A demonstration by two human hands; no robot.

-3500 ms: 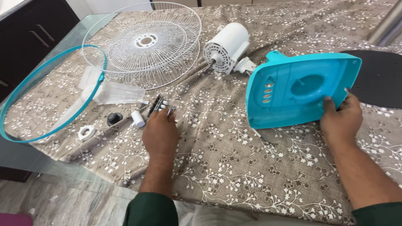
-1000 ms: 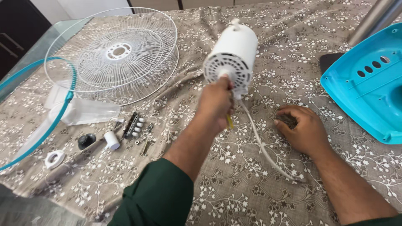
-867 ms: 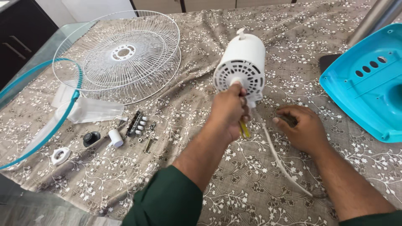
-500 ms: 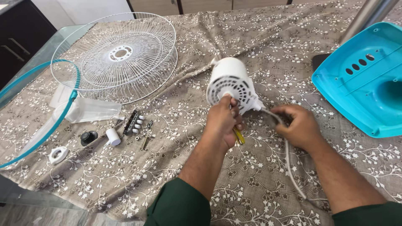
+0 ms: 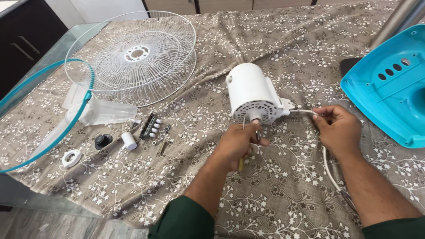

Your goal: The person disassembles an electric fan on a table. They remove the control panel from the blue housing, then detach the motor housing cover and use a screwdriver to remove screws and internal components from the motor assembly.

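The left hand [image 5: 237, 144] has its fingers curled shut around the shaft end at the front of the white fan motor [image 5: 252, 95], with a yellow-handled tool [image 5: 241, 164] sticking out below the palm. The right hand [image 5: 338, 128] pinches the white power cord [image 5: 330, 166] between thumb and fingers, just where it leaves the motor's side; the cord then trails down toward the lower right of the frame. The motor lies on its side in the middle of the frame, on the brown flowered tablecloth [image 5: 265, 44].

To the left of centre sits a scatter of small parts: a switch strip with white buttons [image 5: 149, 126], screws [image 5: 163, 144], a small white cylinder [image 5: 129, 140], a black knob [image 5: 103, 141] and a white ring nut [image 5: 72, 158]. The white wire grilles [image 5: 133, 55] are stacked in the upper left, a teal rim ring [image 5: 44, 110] at the left edge, and the teal plastic base [image 5: 392, 84] at the right edge.
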